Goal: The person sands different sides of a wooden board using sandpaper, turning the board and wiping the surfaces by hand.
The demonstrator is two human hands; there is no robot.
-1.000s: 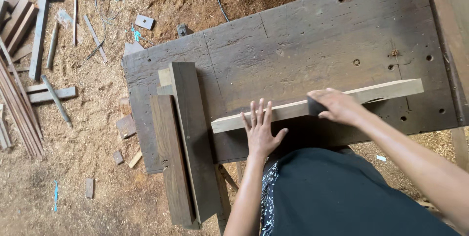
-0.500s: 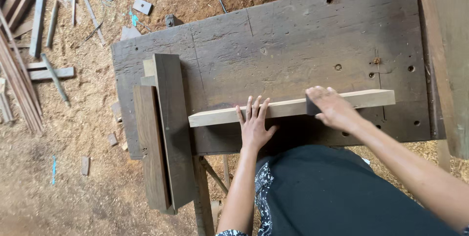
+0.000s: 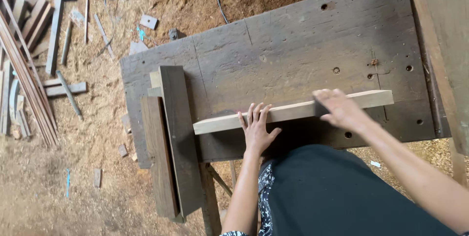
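While the pale wood strip [image 3: 293, 111] lies flat along the near part of the dark plank surface [image 3: 293, 45], both hands are on it. Left hand [image 3: 256, 131] is spread wide, fingers fanned, palm pressing the strip down near its middle; it grips nothing. Right hand [image 3: 342, 109] sits over the strip further toward the right end, curled on a small dark block [image 3: 320, 109], prob. a sanding block, though it's too blurred to be sure. Strip's left end butts close to a dark upright-edged board [image 3: 178, 133] set crosswise at the surface's left edge, w/ a second dark board [image 3: 156, 153] beside it.

Judging by this, the rubbing looks mid-way: strip face already pale and clean, no way to tell how much is left. Sawdust floor [image 3: 73, 167] around, offcuts and thin slats [image 3: 29, 84] piled far left, a cable [image 3: 220, 1] beyond the surface
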